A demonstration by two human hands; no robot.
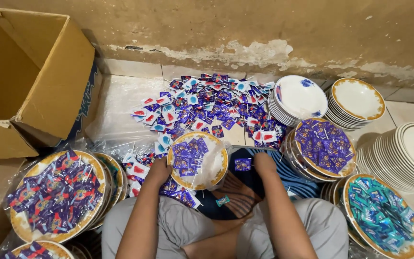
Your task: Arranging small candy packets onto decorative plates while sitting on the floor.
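I'm sitting cross-legged on the floor w/ a gold-rimmed plate (219, 158) in front of me, loaded w/ purple sachets (188, 156) and half-wrapped in clear plastic film (207, 168). My left hand (158, 171) is gripping the plate's left rim from below; fingers are tucked under the edge, so I can't tell how tightly they're curled. My right hand (264, 163) is resting at the plate's right side, knuckles up, fingers hidden beneath; can't tell if it's pinching the film or just bracing.

Risks as I'm judging them: the plate is tilting a bit toward me and is held mostly by one rim, so sachets could be sliding off the near edge into my lap, esp. where the film isn't closed yet. A lone purple sachet (242, 164) is already lying loose on the striped cloth (283, 175) just beside my right hand, and a teal one (223, 201) is sitting near my ankle; both could get missed. The film is thin and could be tearing on the rim if I'm pulling hard.

Space is tight: wrapped plate stack (322, 148) just right, another wrapped plate (53, 194) left, big sachet pile (207, 105) ahead. An elbow swing could be knocking the white plate stacks (408, 153).
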